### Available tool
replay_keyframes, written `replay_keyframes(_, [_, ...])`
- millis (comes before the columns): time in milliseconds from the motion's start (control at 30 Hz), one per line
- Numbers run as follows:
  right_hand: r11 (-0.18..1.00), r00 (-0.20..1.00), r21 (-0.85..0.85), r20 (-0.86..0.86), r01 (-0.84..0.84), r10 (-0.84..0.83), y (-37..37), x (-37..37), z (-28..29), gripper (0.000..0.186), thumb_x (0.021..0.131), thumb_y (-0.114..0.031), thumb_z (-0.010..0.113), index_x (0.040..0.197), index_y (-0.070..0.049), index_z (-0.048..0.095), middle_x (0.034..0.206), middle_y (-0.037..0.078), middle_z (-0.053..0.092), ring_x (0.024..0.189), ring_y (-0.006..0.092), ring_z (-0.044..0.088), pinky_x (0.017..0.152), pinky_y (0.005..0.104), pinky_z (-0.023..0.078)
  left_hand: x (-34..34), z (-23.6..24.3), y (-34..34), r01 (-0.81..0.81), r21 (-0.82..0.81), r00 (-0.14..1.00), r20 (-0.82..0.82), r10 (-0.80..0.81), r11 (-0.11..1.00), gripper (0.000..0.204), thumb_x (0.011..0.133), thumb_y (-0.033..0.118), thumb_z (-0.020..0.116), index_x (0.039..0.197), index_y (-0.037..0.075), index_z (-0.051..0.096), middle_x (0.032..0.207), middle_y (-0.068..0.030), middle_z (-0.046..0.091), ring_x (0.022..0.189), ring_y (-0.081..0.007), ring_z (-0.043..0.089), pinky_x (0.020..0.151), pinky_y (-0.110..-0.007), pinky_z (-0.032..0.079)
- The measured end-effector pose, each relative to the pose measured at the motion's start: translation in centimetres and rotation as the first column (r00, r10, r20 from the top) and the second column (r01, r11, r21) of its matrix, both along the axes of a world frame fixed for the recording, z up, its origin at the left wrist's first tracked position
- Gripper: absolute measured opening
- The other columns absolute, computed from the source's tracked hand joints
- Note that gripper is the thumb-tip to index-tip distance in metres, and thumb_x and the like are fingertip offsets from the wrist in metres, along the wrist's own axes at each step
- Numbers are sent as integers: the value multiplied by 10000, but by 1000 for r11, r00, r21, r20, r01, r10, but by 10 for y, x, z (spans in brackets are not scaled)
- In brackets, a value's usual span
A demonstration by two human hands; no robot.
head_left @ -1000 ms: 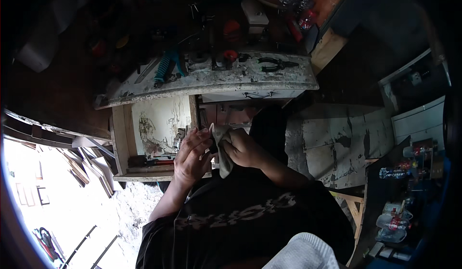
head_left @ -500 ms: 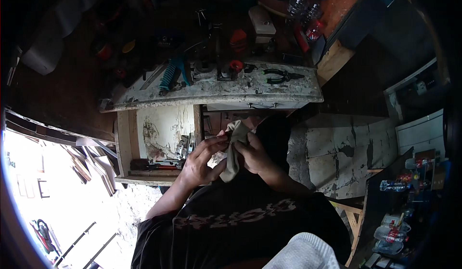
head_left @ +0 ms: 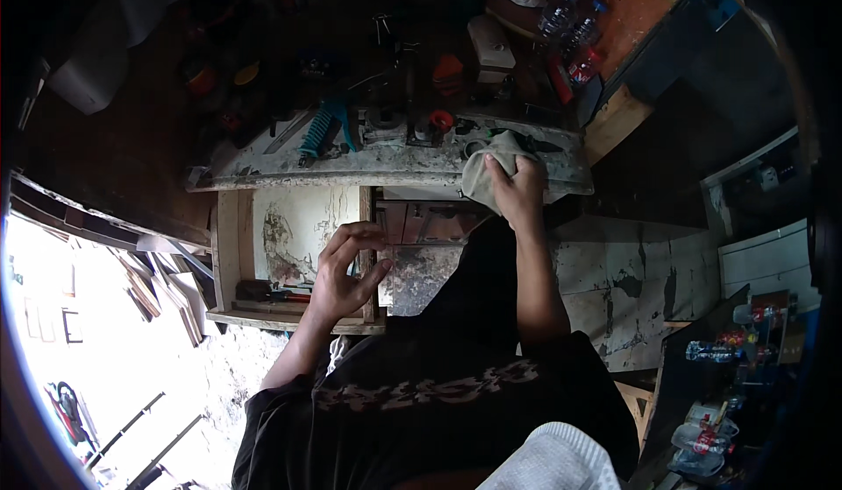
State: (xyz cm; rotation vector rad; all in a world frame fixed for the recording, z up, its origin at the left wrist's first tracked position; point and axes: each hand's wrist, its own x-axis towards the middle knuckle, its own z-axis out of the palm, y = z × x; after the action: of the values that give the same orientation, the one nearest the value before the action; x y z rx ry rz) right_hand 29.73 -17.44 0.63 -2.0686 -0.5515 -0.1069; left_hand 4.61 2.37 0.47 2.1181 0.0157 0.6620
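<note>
My right hand grips a beige cloth at the front edge of the scuffed white board, partly covering black pliers. My left hand is open, fingers curved and apart with nothing visible in them, over the right side of an open wooden drawer. Inside that drawer lie some tools. On the board are a teal spring-handled tool and a red ring-shaped piece.
Plastic bottles and a pale box crowd the dark upper surface. At right, a side shelf holds more bottles. Boards lean in the bright area at left. Dark cabinets border the right side.
My right hand has moved up and right with the cloth, from my lap area to the board. My left hand has separated from the cloth and stays lower left.
</note>
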Motion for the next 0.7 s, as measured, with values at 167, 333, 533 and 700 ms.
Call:
replay_keyframes(167, [944,981,323,-193,59,5,2,-7,-24,308,986,-252,663,1110,29,681,1019,132,716,931,211,670,865,353,507,-23,0,6,-73,-13,997,-28,72,997,242,777,24,799,977,2,665,1113,-164,684,1069,-327,669,911,-407,542])
replay_keyframes(333, [784,939,574,-342,239,-36,-8,-31,-31,404,1009,-294,644,1216,52,618,1242,135,611,1112,205,612,950,318,481,-62,-6,19,-126,0,984,-124,125,992,250,819,96,807,997,-10,666,1025,-156,699,959,-308,701,831,-380,558])
replay_keyframes(533, [525,921,851,-225,26,318,-61,-42,-57,622,1057,-388,473,1476,63,385,1566,241,358,1450,341,370,1232,457,260,-134,-21,43,-192,13,903,-390,181,981,215,876,157,761,1029,28,683,992,-143,715,849,-302,724,751,-389,585])
replay_keyframes(700, [442,765,650,368,-618,528,-113,-30,-98,613,1056,-364,438,1438,116,435,1530,270,406,1406,415,418,1187,500,345,-196,-19,101,-594,232,734,-235,637,770,177,836,85,738,991,18,683,920,-151,685,882,-317,711,768,-399,576])
